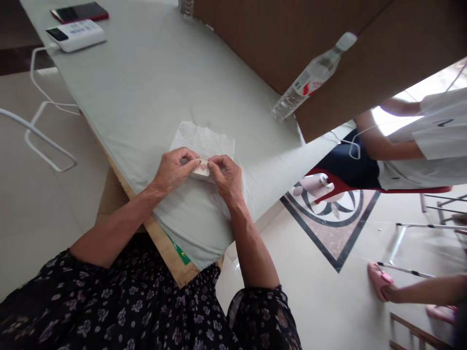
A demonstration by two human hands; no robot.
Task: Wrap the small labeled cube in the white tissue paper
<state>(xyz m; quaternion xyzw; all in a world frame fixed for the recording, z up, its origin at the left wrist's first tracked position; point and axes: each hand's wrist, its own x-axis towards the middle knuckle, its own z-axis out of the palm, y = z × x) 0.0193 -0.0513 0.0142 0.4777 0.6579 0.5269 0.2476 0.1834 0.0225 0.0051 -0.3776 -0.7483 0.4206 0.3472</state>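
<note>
A crumpled white sheet of tissue paper (pixel 204 138) lies on the table's grey cloth (pixel 156 82). My left hand (pixel 175 167) and my right hand (pixel 226 177) meet at the sheet's near edge. Both pinch a small folded white piece (pixel 203 167) with a pinkish spot between thumb and fingertips. The fingers of both hands are curled closed on it.
A clear plastic water bottle (pixel 310 78) leans against a brown cardboard panel (pixel 292 39). A white power bank (pixel 76 35) with a cable and a red phone (pixel 79 12) sit at the far left corner. Another person (pixel 408 141) sits at right; a foot in a pink slipper (pixel 379 279) is on the floor.
</note>
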